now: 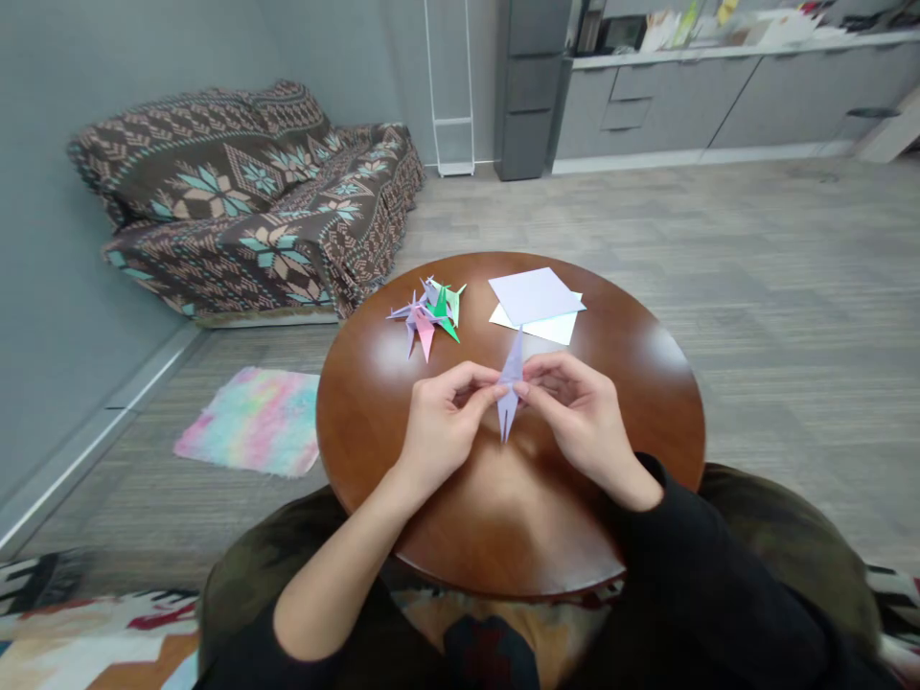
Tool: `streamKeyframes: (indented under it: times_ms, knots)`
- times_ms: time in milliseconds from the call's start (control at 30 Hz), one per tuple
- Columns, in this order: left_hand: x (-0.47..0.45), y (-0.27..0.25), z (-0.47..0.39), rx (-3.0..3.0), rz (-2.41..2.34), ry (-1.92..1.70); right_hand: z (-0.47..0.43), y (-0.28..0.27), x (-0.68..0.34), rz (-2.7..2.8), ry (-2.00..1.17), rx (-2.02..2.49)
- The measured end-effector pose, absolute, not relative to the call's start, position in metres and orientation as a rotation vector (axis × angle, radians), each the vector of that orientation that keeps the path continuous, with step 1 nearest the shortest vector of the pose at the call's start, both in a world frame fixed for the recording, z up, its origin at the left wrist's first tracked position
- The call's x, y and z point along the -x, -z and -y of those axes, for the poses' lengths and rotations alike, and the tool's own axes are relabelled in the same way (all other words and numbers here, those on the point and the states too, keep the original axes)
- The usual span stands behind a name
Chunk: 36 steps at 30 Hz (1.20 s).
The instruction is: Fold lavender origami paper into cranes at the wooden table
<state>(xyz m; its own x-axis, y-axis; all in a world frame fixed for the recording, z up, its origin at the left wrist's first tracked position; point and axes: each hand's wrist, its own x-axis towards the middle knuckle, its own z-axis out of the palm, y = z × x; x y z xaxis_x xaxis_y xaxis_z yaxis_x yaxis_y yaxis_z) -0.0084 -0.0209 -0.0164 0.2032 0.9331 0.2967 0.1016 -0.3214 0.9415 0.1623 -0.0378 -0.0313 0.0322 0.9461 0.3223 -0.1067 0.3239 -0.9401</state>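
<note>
A folded lilac paper piece (513, 362) is being held over a round brown table (517, 527), its long point being directed away from the body and its split end toward it. The left side of the piece is being pinched between thumb and fingers by the left hand (447, 414); the right side is being gripped likewise by the right hand (577, 410). Beyond the left hand, a cluster of folded paper figures (423, 331) in lilac, pink, green and pale green is being supported by the tabletop. Just beyond the piece and to the right, a white sheet (557, 329) is being partly covered by a lilac sheet (538, 295). In the background, a sofa (265, 211) is being covered by patterned fabric.
</note>
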Motion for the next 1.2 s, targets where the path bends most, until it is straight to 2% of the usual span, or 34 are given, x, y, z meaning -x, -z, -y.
streamKeyframes:
  times_ms: [633, 1033, 1200]
  knots:
    - [0.011, 0.013, 0.019, -1.305, -0.808, -1.099, 0.036, 0.025, -0.169, 1.274, -1.152, 0.837]
    - [0.011, 0.013, 0.018, -1.243, -0.859, -1.064, 0.036, 0.026, -0.175, 1.510, -0.904, 0.787]
    - [0.009, 0.008, 0.022, -1.397, -0.939, -1.158, 0.038, 0.027, -0.168, 1.336, -1.053, 0.841]
